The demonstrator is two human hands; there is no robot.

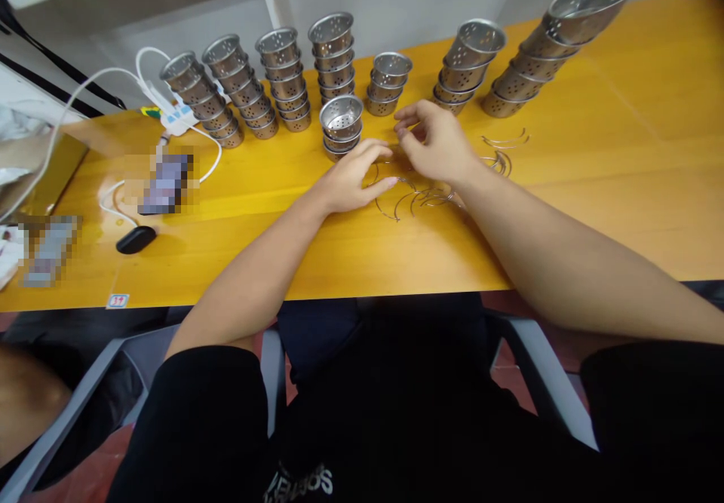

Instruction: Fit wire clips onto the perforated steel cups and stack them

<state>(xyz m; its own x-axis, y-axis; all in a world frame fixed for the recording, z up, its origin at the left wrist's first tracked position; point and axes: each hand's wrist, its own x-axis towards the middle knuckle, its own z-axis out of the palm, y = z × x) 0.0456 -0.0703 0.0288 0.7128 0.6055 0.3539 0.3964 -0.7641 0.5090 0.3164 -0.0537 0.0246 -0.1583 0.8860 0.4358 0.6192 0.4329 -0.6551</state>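
Note:
My left hand (354,180) hovers over the wooden table with its thumb and fingers apart, holding nothing that I can see. Just behind it stands a short stack of perforated metal cups (342,122). My right hand (435,141) is to the right of that stack, its curled fingertips and thumb drawn close together. Whatever may lie between those fingertips is too small to make out. Below and between the hands lie several thin curved metal wires (421,200). More curved wires (501,162) are beside my right wrist, partly hidden by the forearm.
Tall stacks of perforated cups (333,58) line the table's back, with a leaning stack (532,65) at the right. A blurred phone (167,184), white cable (218,160), power strip (179,120) and black oval case (136,240) occupy the left. Another person's bare limb (31,397) shows lower left.

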